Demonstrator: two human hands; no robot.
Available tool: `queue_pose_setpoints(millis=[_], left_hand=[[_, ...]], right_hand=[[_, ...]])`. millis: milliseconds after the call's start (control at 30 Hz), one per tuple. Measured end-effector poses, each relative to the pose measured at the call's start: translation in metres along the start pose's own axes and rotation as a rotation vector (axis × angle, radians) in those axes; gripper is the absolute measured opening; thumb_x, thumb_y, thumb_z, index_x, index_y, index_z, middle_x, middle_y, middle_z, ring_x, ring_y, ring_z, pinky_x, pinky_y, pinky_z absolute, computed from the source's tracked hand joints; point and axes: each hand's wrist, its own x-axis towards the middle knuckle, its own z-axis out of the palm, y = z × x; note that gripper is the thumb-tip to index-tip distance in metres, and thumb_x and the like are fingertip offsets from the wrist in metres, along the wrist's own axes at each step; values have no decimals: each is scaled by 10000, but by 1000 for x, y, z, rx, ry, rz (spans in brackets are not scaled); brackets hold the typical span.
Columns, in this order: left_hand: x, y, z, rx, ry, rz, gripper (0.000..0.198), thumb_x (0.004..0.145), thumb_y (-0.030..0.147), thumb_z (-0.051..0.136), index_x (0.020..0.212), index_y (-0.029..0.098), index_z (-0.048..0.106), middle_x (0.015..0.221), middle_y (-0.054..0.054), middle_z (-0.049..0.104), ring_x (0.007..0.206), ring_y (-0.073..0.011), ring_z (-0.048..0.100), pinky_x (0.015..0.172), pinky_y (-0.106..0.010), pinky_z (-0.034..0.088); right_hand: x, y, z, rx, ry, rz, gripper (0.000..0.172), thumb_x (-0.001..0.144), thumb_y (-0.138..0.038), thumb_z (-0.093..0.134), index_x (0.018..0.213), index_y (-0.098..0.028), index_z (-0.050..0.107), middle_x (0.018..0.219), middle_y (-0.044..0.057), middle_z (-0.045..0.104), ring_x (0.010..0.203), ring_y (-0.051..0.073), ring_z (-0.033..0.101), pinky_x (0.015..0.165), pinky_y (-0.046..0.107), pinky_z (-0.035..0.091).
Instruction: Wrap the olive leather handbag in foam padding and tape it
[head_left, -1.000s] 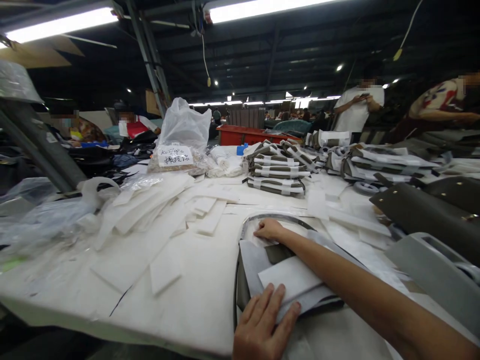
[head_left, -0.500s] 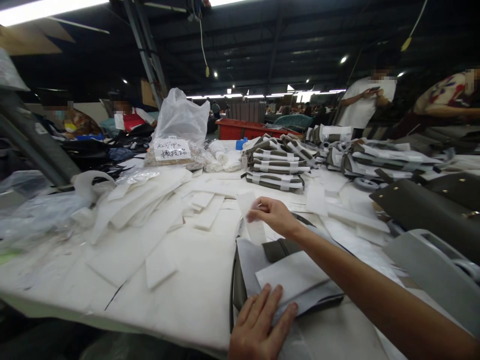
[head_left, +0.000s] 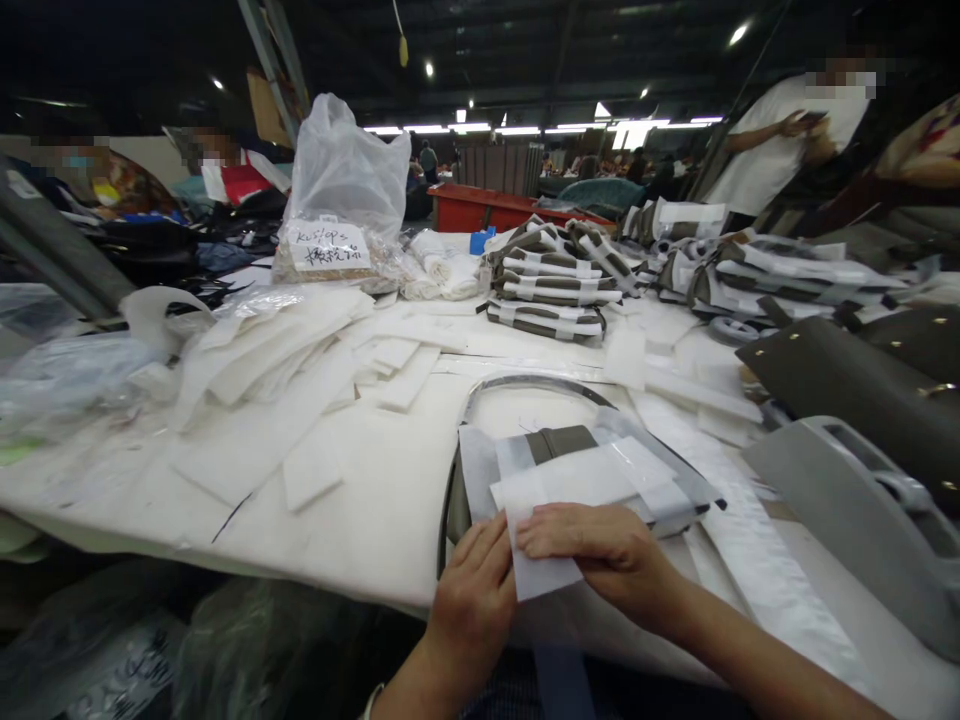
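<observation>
We count one left hand (head_left: 474, 590), one right hand (head_left: 604, 545), one olive bag (head_left: 568, 442) at hand, one white slip (head_left: 551, 580); one plastic sack (head_left: 349, 165) with one handwritten label (head_left: 330, 249), one red bin (head_left: 487, 210), one hanging cord (head_left: 403, 50); four people (head_left: 784, 150) nearby; loose white pieces (head_left: 292, 355) and stacked bags (head_left: 551, 318) overlap, more than we can count

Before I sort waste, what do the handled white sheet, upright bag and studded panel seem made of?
White sheet: perhaps paper or thin foam; matte, crisp-edged.
Upright bag: likely plastic film; cloudy, crinkled.
Studded panel: probably leather or imitation leather; smooth, low sheen.
</observation>
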Motion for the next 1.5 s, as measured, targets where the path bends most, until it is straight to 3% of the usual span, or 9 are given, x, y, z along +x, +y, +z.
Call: queue_pose_setpoints(millis=[233, 400, 533, 667, 767, 900, 1033, 1267, 1500], left_hand=[[-4, -1, -1, -73, -73, -43, 285, 994, 132, 408, 1172, 117, 629, 1204, -122, 699, 1199, -213, 619, 1014, -353, 505], [-10, -1, 2, -155, 5, -180, 288, 936, 95, 513, 1205, 143, 606, 1259, -133, 658, 1191, -196, 620, 983, -315, 546], [-9, -2, 1, -113, -31, -79, 398, 946, 76, 506, 1322, 184, 579, 1384, -113, 584, 1298, -233, 541, 1014, -368, 539], [-8, -3, -1, -79, -99, 6, 402, 989, 113, 455, 1381, 157, 535, 1350, -79, 622, 1307, -226, 532, 1055, -396, 506], [-9, -3, 0, -51, -97, -3, 407, 997, 114, 446, 1391, 178, 525, 1363, -64, 611, 1297, -210, 541, 1056, -381, 495], [-11, -2, 3, -33, -57, 1, 390, 999, 104, 441, 1365, 179, 555, 1370, -45, 607, 1304, -200, 532, 1069, -364, 471], [-13, -2, 6, -48, -44, 7, 399, 1000, 95, 429, 1371, 177, 547, 1393, -40, 588, 1353, -214, 480, 1095, -383, 444], [-13, -3, 7, -57, -31, 0, 407, 1002, 70, 390, 1357, 169, 561, 1387, -43, 593, 1344, -202, 491, 1101, -373, 442], [-11, 2, 2, -38, -27, -11, 398, 1002, 79, 405, 1349, 179, 571, 1332, -38, 637, 1280, -203, 557, 1058, -366, 488]], right_hand=[[-17, -6, -3, 4, 16, -8, 282, 945, -127, 571, 1162, -242, 711, 1104, 71, 755, 1098, 170, 682, 1019, 342, 533], [-30, 0, 6, -112, -47, -148, 252, 969, -157, 545, 1179, -189, 680, 1079, 88, 761, 1095, 164, 682, 1064, 365, 492], [-27, -9, 3, -228, -130, -236, 200, 954, -149, 573, 1127, -150, 674, 1043, 85, 768, 1083, 163, 681, 1063, 355, 488], [1, -19, -22, -259, -174, -119, 237, 978, -342, 552, 1065, -172, 693, 1014, 80, 765, 985, 164, 705, 971, 311, 536], [34, 2, -37, -544, -131, 125, 271, 1003, -314, 487, 1165, -211, 678, 1178, 73, 728, 1113, 196, 660, 1074, 374, 446], [68, 49, -39, -809, -413, 427, 390, 1000, -374, 462, 1249, -139, 648, 1306, 154, 654, 1217, 294, 595, 1066, 454, 405], [84, 71, -30, -795, -544, 419, 350, 1013, -333, 421, 1056, -176, 730, 1138, 124, 739, 1076, 269, 665, 1043, 433, 384], [100, 71, -4, -783, -611, 397, 386, 1028, -321, 383, 940, -194, 737, 1026, 72, 775, 967, 205, 698, 1129, 394, 291], [77, 41, 15, -856, -531, 365, 448, 933, -104, 425, 1370, -90, 525, 1227, 183, 688, 1249, 252, 579, 1185, 467, 206]])
